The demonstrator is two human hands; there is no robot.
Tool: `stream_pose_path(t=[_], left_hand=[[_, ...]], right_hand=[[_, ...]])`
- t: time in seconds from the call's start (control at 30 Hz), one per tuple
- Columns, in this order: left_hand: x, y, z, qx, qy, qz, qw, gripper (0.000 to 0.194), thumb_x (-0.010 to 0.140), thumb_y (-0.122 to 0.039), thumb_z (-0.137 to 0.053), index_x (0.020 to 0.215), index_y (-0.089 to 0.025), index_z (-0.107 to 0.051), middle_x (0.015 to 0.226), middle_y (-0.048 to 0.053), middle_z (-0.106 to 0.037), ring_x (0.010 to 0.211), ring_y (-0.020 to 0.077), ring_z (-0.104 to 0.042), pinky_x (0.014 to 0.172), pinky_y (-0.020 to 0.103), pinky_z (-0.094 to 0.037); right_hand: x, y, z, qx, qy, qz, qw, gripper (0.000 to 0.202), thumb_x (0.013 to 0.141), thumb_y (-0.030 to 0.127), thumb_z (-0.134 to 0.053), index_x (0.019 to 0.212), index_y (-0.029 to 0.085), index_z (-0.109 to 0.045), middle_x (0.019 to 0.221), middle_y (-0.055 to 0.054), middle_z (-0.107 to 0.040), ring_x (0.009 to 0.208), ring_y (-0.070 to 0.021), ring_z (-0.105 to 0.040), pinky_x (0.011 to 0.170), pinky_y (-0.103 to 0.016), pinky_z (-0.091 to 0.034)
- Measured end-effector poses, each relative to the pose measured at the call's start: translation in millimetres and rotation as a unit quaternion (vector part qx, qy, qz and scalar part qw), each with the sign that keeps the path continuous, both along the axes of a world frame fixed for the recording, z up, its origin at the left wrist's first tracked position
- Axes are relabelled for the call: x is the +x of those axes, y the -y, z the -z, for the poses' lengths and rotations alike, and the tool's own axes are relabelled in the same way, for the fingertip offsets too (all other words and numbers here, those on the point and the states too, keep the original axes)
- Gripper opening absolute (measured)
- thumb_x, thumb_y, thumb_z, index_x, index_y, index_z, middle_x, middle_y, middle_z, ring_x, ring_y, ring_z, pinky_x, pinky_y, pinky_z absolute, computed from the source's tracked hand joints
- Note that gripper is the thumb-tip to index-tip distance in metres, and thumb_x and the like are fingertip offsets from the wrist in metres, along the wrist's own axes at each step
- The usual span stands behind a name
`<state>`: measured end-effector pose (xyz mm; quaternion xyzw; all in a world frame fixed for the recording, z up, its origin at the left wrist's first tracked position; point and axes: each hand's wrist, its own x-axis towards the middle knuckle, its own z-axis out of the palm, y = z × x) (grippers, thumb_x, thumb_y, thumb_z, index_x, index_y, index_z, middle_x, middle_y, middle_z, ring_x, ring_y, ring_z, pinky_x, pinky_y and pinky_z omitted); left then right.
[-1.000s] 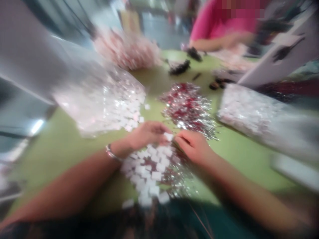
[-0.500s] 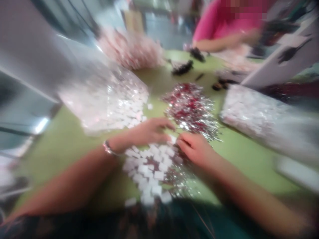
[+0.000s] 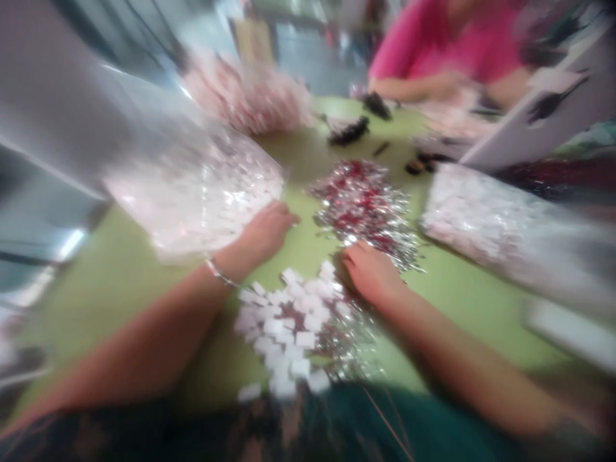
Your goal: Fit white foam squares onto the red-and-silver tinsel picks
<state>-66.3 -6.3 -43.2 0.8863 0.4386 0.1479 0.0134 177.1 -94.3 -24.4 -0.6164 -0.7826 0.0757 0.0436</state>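
My left hand (image 3: 272,228) is at the near right corner of a clear plastic bag (image 3: 178,224), over the small white pieces (image 3: 243,192) there. Its fingers are curled together, and whatever they hold is hidden. Beside the near edge of a pile of silver and red shiny slim pieces (image 3: 363,202), my right hand (image 3: 370,269) is closed, fingertips bent down; blur hides what is in them. Between my forearms lies a heap of small white cards (image 3: 293,327), with silver strands (image 3: 349,340) at its right side.
Another filled clear bag (image 3: 486,218) lies at right, beside an upright pale panel (image 3: 539,109). Pink bundled items (image 3: 245,96) and dark tufted pieces (image 3: 349,131) sit at the back of the green table (image 3: 481,308). A person in a pink top (image 3: 433,51) works across from me.
My left hand has moved left and up, away from my right hand, to the bag's corner. My right hand has shifted only slightly, near the silver and red pile.
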Motion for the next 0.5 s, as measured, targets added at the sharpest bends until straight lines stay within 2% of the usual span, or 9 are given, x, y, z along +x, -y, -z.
stream_pose_path(t=[0.07, 0.17, 0.27, 0.37, 0.43, 0.5], left_hand=[[0.7, 1.9, 0.8, -0.021, 0.047, 0.002, 0.999, 0.032, 0.089, -0.013, -0.044, 0.104, -0.016, -0.073, 0.094, 0.012, -0.064, 0.092, 0.0232, -0.057, 0.087, 0.037, -0.048], [4.1, 5.9, 2.9, -0.056, 0.084, 0.028, 0.994, 0.028, 0.089, -0.015, -0.047, 0.102, -0.016, -0.071, 0.101, 0.011, -0.065, 0.096, 0.0221, -0.058, 0.092, 0.038, -0.047], [9.9, 11.9, 3.6, -0.077, 0.096, 0.032, 0.992, 0.029, 0.090, -0.015, -0.046, 0.105, -0.015, -0.070, 0.104, 0.012, -0.067, 0.097, 0.0225, -0.060, 0.094, 0.039, -0.047], [16.8, 20.7, 0.4, -0.124, 0.151, 0.005, 0.981, 0.024, 0.090, -0.022, -0.052, 0.102, -0.017, -0.072, 0.100, 0.010, -0.070, 0.094, 0.0217, -0.062, 0.091, 0.039, -0.048], [21.0, 28.0, -3.5, -0.200, 0.243, -0.027, 0.949, 0.023, 0.087, -0.029, -0.060, 0.103, -0.019, -0.073, 0.098, 0.008, -0.072, 0.088, 0.0192, -0.064, 0.086, 0.036, -0.051], [24.6, 35.4, -7.4, -0.292, 0.336, -0.052, 0.894, 0.030, 0.084, -0.034, -0.066, 0.109, -0.020, -0.072, 0.095, 0.007, -0.073, 0.079, 0.0164, -0.066, 0.078, 0.033, -0.054]], right_hand=[[-5.5, 1.4, 1.7, 0.002, 0.030, 0.008, 1.000, 0.016, 0.094, 0.019, -0.050, 0.090, 0.017, -0.065, 0.096, -0.010, -0.065, 0.074, -0.0190, -0.060, 0.058, -0.031, -0.033], [-7.9, 5.7, -2.6, 0.009, 0.017, 0.021, 1.000, 0.015, 0.094, 0.019, -0.049, 0.086, 0.018, -0.061, 0.094, -0.010, -0.065, 0.069, -0.0186, -0.059, 0.056, -0.031, -0.029], [-2.9, 9.1, -10.3, 0.010, -0.056, 0.047, 0.997, 0.015, 0.095, 0.023, -0.047, 0.086, 0.020, -0.058, 0.080, -0.005, -0.066, 0.063, -0.0176, -0.056, 0.055, -0.030, -0.029], [4.0, 11.1, -15.6, 0.024, -0.138, 0.048, 0.989, 0.013, 0.093, 0.024, -0.048, 0.088, 0.020, -0.059, 0.070, -0.002, -0.065, 0.060, -0.0170, -0.055, 0.057, -0.028, -0.032], [7.2, 12.3, -16.4, 0.041, -0.184, 0.026, 0.982, 0.012, 0.091, 0.023, -0.050, 0.086, 0.020, -0.061, 0.074, -0.002, -0.067, 0.063, -0.0162, -0.057, 0.060, -0.027, -0.036], [8.5, 14.1, -15.9, 0.058, -0.213, -0.006, 0.975, 0.015, 0.091, 0.022, -0.050, 0.084, 0.020, -0.064, 0.077, -0.003, -0.069, 0.067, -0.0155, -0.059, 0.063, -0.027, -0.039]])
